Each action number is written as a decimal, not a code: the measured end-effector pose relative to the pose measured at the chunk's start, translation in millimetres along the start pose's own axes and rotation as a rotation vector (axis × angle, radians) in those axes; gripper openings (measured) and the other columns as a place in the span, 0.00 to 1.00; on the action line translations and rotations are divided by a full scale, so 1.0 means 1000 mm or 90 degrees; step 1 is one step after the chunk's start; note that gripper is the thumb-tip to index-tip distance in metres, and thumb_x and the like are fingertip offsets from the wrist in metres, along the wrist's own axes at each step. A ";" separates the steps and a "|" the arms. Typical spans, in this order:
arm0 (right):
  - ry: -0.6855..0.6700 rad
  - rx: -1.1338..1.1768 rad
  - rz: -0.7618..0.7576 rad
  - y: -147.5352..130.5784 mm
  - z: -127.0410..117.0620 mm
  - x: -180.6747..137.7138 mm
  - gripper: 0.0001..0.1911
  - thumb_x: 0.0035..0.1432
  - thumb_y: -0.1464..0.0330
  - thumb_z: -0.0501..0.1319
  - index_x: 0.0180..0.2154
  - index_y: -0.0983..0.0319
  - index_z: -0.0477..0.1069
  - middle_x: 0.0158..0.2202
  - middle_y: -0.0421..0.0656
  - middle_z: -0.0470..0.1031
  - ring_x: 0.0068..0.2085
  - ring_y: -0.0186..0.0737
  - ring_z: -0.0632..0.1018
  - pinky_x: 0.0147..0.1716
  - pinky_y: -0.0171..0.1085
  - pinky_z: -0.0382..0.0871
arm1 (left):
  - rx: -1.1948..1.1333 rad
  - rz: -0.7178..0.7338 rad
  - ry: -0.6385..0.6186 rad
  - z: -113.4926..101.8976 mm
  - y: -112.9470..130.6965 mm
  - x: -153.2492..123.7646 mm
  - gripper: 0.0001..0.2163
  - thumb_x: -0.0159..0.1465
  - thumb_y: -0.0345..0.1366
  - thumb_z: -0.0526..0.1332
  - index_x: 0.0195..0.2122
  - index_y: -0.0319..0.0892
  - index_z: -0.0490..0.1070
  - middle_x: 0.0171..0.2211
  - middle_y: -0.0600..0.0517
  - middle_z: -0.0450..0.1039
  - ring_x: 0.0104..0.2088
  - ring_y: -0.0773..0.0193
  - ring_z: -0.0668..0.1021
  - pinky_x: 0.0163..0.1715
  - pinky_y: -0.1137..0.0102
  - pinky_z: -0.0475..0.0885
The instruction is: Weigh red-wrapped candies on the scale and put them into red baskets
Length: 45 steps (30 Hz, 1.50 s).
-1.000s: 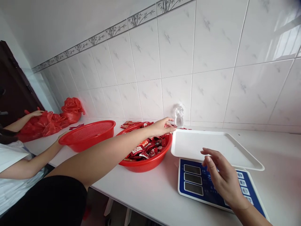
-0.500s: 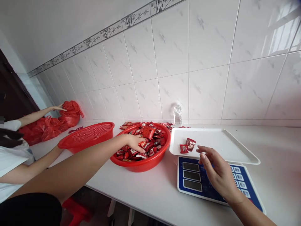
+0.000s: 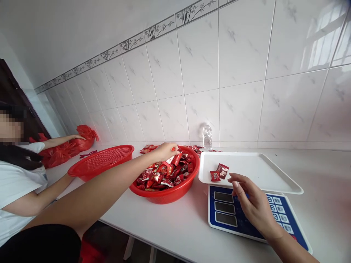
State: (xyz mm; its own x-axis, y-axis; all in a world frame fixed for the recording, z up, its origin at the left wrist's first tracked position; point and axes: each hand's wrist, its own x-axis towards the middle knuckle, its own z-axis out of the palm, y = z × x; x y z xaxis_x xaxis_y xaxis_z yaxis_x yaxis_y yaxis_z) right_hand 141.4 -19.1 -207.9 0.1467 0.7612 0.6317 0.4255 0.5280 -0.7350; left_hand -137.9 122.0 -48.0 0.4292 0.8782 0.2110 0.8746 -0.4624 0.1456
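My left hand point(image 3: 167, 150) is raised over the red basin point(image 3: 167, 193) and is closed on a handful of red candy packets point(image 3: 175, 159) lifted out of the heap. The basin holds many more red packets point(image 3: 159, 177). My right hand point(image 3: 253, 204) hovers with loose, parted fingers over the blue panel of the scale point(image 3: 227, 213), holding nothing. The white tray point(image 3: 260, 171) sits on the scale with two red packets point(image 3: 219, 171) near its left end.
An empty red mesh basket point(image 3: 101, 160) stands left of the basin. A small water bottle point(image 3: 207, 137) is against the tiled wall. Another person in a white shirt point(image 3: 19, 182) at the left reaches toward red plastic bags point(image 3: 71, 146).
My left hand dropped two packets on the tray, dipped into the basin and has now risen with a fresh handful. My right hand barely moved. The other person's arm reached further toward the bags.
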 end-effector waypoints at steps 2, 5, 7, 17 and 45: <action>0.007 0.004 -0.005 -0.001 0.000 0.000 0.14 0.64 0.59 0.52 0.46 0.57 0.68 0.39 0.43 0.75 0.28 0.34 0.74 0.30 0.35 0.70 | -0.055 0.032 0.017 0.002 0.023 0.011 0.11 0.60 0.44 0.57 0.27 0.42 0.65 0.20 0.58 0.61 0.22 0.68 0.64 0.22 0.74 0.56; 0.018 0.012 -0.008 0.000 -0.001 0.001 0.14 0.64 0.59 0.52 0.47 0.58 0.68 0.38 0.44 0.76 0.28 0.35 0.75 0.29 0.35 0.71 | -0.120 0.085 0.019 0.019 0.061 0.028 0.10 0.60 0.43 0.57 0.29 0.42 0.66 0.23 0.57 0.64 0.25 0.67 0.66 0.24 0.74 0.59; 0.031 0.014 -0.015 0.001 -0.001 0.002 0.14 0.64 0.60 0.52 0.48 0.58 0.68 0.38 0.44 0.76 0.28 0.34 0.74 0.28 0.35 0.71 | -0.143 0.127 0.008 0.036 0.086 0.037 0.08 0.60 0.42 0.58 0.30 0.43 0.67 0.24 0.57 0.67 0.26 0.66 0.69 0.26 0.73 0.61; 0.058 0.046 -0.035 -0.001 -0.004 0.007 0.14 0.65 0.61 0.52 0.48 0.59 0.67 0.38 0.46 0.75 0.31 0.36 0.75 0.28 0.35 0.71 | -0.094 0.185 -0.103 0.065 0.112 0.059 0.12 0.60 0.44 0.60 0.40 0.43 0.70 0.38 0.51 0.75 0.37 0.62 0.75 0.33 0.72 0.66; 0.037 0.012 0.012 0.003 -0.004 -0.001 0.16 0.63 0.59 0.54 0.48 0.58 0.68 0.37 0.45 0.76 0.29 0.36 0.73 0.30 0.37 0.70 | 0.153 -0.171 -0.391 -0.011 -0.052 -0.038 0.39 0.39 0.48 0.70 0.55 0.47 0.68 0.52 0.44 0.71 0.48 0.48 0.73 0.45 0.66 0.68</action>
State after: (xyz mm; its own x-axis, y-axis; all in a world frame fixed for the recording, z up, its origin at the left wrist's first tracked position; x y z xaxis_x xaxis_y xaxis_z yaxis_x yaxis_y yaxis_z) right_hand 146.1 -19.5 -209.4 0.2062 0.7486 0.6301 0.4049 0.5210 -0.7514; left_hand -201.8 111.5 -52.5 0.1803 0.9009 -0.3949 0.9631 -0.2433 -0.1152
